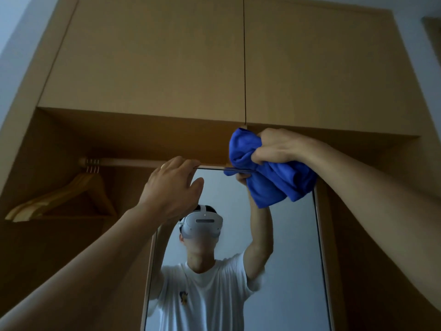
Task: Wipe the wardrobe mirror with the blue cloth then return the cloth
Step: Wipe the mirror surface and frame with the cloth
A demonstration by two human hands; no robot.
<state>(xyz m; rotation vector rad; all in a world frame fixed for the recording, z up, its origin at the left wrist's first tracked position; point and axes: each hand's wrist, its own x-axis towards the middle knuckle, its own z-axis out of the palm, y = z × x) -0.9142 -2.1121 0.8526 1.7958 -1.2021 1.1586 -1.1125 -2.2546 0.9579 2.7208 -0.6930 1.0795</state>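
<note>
R hand (276,146) is clutching the bunched blue cloth (269,180) in curled fingers at the top-right corner of the tall wardrobe mirror (286,259); L hand (171,189) is hooking fingers over its top edge. Wiping is prob. just starting: lower glass & cloth return are remaining.

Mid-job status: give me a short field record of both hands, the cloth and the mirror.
left hand: holds the top edge of the tall rectangular wardrobe mirror
right hand: grips the bunched blue fabric cloth
cloth position: at the mirror's top right corner
nearby: light wooden hangers on a wooden rail, left of mirror
stage: wiping, cloth not returned
</note>
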